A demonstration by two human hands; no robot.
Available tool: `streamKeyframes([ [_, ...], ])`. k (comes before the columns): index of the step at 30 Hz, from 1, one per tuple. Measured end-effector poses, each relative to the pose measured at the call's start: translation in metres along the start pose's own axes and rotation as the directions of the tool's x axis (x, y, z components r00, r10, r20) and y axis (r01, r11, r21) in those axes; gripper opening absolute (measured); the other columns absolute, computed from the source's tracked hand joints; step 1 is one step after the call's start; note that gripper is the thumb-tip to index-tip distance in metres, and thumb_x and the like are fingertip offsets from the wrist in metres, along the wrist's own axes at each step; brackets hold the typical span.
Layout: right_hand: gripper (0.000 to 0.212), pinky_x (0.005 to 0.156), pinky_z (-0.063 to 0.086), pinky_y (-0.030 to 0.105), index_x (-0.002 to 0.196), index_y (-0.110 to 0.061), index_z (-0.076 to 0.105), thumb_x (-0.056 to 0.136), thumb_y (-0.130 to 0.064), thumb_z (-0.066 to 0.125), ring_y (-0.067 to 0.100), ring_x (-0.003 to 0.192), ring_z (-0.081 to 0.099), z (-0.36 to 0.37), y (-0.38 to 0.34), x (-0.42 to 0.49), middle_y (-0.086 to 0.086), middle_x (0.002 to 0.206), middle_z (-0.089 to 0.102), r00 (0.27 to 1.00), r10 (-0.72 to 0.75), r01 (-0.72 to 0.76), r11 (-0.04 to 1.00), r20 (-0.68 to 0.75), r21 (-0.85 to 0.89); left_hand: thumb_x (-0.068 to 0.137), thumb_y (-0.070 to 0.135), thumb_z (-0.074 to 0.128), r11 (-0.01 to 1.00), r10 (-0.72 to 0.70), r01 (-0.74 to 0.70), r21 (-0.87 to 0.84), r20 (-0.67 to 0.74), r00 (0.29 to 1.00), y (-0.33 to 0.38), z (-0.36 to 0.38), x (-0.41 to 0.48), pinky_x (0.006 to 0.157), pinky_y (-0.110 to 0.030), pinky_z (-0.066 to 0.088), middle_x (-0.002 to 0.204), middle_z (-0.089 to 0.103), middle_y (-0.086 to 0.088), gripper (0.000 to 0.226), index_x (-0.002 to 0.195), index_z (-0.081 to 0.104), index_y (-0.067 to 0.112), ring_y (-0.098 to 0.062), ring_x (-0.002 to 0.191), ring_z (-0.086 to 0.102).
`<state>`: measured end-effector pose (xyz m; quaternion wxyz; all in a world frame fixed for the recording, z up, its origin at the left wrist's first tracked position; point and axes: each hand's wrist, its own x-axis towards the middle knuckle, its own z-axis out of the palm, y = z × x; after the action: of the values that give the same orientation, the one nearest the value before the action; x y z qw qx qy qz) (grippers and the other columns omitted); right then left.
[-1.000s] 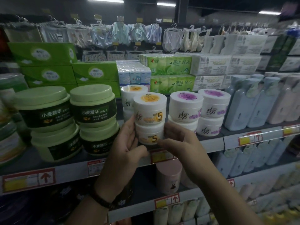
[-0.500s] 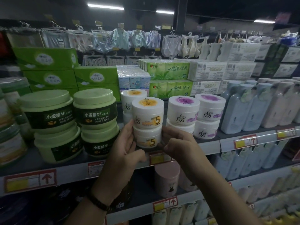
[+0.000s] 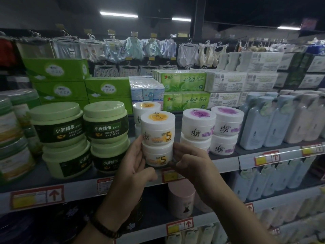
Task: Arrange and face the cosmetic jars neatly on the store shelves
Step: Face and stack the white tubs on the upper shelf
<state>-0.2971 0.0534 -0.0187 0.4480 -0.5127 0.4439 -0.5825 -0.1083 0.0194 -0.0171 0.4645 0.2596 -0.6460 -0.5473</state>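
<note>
Two white jars with orange "5" labels are stacked at the shelf's front edge: an upper jar (image 3: 157, 128) on a lower jar (image 3: 157, 154). My left hand (image 3: 132, 170) grips the lower jar's left side. On the lower jar's right side, my right hand (image 3: 191, 164) holds on with curled fingers. Both labels face forward. Behind them stands another orange-lidded stack (image 3: 146, 107). To the right are two stacks of white jars with purple lids (image 3: 198, 125) (image 3: 226, 124).
Large green jars (image 3: 105, 124) (image 3: 58, 127) stacked in twos stand left of my hands. Pale bottles (image 3: 263, 120) fill the shelf's right part. Tissue packs (image 3: 184, 90) sit behind. The grey shelf edge (image 3: 226, 164) carries price tags. A pink tub (image 3: 181, 198) sits on the shelf below.
The view has tilted upward a little, so the shelf sits lower in frame. Both hands keep their hold on the lower orange jar; the stack has barely shifted.
</note>
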Motion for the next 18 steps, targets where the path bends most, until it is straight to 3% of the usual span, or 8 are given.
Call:
streamKeyframes([
  [6, 0.067, 0.121, 0.045, 0.059, 0.139, -0.013, 0.071, 0.076, -0.006, 0.049, 0.031, 0.132, 0.068, 0.001, 0.0, -0.002, 0.011, 0.134, 0.076, 1.0, -0.005, 0.005, 0.999, 0.009, -0.042, 0.064, -0.006, 0.055, 0.999, -0.017, 0.019, 0.049, -0.039, 0.999, 0.003, 0.0, -0.002, 0.088, -0.004, 0.049, 0.124, 0.067, 0.039, 0.087, 0.138, 0.048, 0.041, 0.015, 0.123, 0.059],
  [11, 0.059, 0.107, 0.058, 0.037, 0.136, -0.019, 0.071, 0.08, -0.011, 0.055, 0.019, 0.121, 0.074, 0.001, -0.006, -0.008, 0.001, 0.125, 0.08, 1.0, 0.005, -0.006, 0.987, -0.007, -0.16, 0.09, -0.022, 0.053, 0.989, -0.074, 0.078, 0.127, -0.033, 0.997, 0.015, -0.002, -0.003, 0.082, 0.0, 0.047, 0.112, 0.066, 0.047, 0.079, 0.136, 0.048, 0.042, 0.023, 0.113, 0.059],
  [13, 0.046, 0.093, 0.061, 0.024, 0.132, -0.023, 0.07, 0.089, -0.008, 0.064, 0.011, 0.115, 0.076, 0.0, -0.013, -0.01, -0.009, 0.118, 0.082, 0.999, -0.007, -0.003, 0.97, -0.039, -0.244, 0.094, -0.014, 0.057, 0.977, -0.111, 0.111, 0.183, -0.011, 0.994, 0.022, -0.006, -0.003, 0.078, 0.002, 0.046, 0.102, 0.064, 0.053, 0.07, 0.124, 0.049, 0.049, 0.029, 0.104, 0.058],
  [15, 0.046, 0.085, 0.06, 0.017, 0.136, -0.025, 0.067, 0.096, -0.001, 0.068, 0.003, 0.11, 0.075, -0.002, -0.024, -0.012, -0.012, 0.12, 0.08, 0.994, -0.02, -0.014, 0.953, -0.108, -0.303, 0.096, -0.002, 0.065, 0.96, -0.151, 0.144, 0.24, 0.012, 0.988, 0.028, -0.013, -0.004, 0.077, 0.001, 0.047, 0.096, 0.06, 0.056, 0.061, 0.118, 0.048, 0.052, 0.032, 0.099, 0.056],
  [18, 0.046, 0.089, 0.064, 0.025, 0.143, -0.017, 0.065, 0.099, -0.002, 0.067, 0.007, 0.108, 0.077, -0.005, -0.04, -0.009, -0.003, 0.125, 0.078, 0.98, -0.03, -0.033, 0.951, -0.196, -0.308, 0.083, 0.033, 0.08, 0.934, -0.182, 0.176, 0.311, -0.008, 0.983, 0.038, -0.024, -0.008, 0.091, -0.011, 0.048, 0.108, 0.059, 0.05, 0.055, 0.117, 0.047, 0.06, 0.025, 0.106, 0.06],
])
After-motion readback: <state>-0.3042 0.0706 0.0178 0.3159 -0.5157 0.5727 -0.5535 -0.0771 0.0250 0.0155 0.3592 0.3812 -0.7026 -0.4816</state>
